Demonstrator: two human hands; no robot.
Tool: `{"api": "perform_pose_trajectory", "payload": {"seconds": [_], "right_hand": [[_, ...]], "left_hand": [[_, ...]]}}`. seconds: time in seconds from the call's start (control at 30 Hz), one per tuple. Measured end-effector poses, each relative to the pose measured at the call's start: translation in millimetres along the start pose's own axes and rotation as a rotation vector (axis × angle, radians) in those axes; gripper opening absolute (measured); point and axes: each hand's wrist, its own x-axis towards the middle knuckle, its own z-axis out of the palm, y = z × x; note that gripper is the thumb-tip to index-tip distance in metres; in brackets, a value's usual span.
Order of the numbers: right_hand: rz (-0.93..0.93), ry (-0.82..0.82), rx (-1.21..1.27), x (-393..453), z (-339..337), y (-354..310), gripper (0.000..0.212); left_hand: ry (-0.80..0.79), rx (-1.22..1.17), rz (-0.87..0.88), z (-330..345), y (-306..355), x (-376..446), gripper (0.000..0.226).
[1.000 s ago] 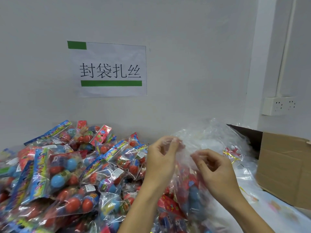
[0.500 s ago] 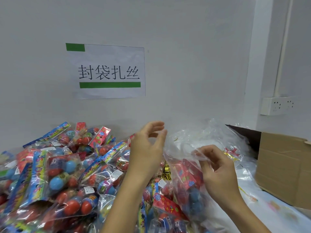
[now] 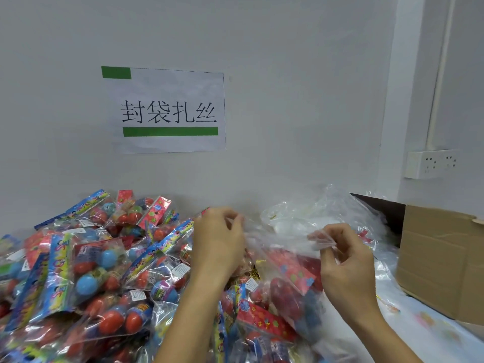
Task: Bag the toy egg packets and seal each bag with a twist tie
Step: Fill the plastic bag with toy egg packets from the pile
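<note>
Both raised hands, left hand point(image 3: 218, 242) and right hand point(image 3: 345, 260), seemingly pinch the clear bag point(image 3: 285, 231) mouth with curled fingers.

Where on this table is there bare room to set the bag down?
Little bare room. The left half is heaped with toy egg packets. The clear bag fills the middle. One free strip of tablecloth lies lower right, between the bag and the cardboard box.
</note>
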Motion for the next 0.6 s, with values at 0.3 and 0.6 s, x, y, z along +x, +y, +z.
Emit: {"api": "perform_pose_trajectory", "payload": {"seconds": [0.3, 0.6], "right_hand": [[-0.014, 0.012, 0.021, -0.8, -1.6, -0.1, 0.045], [-0.037, -0.042, 0.006, -1.8, 0.7, -1.2, 0.045]], "left_hand": [[0.157, -0.263, -0.119, -1.9, 4.6, 0.6, 0.010], [-0.238, -0.089, 0.033, 6.0, -1.3, -5.3, 0.015]]}}
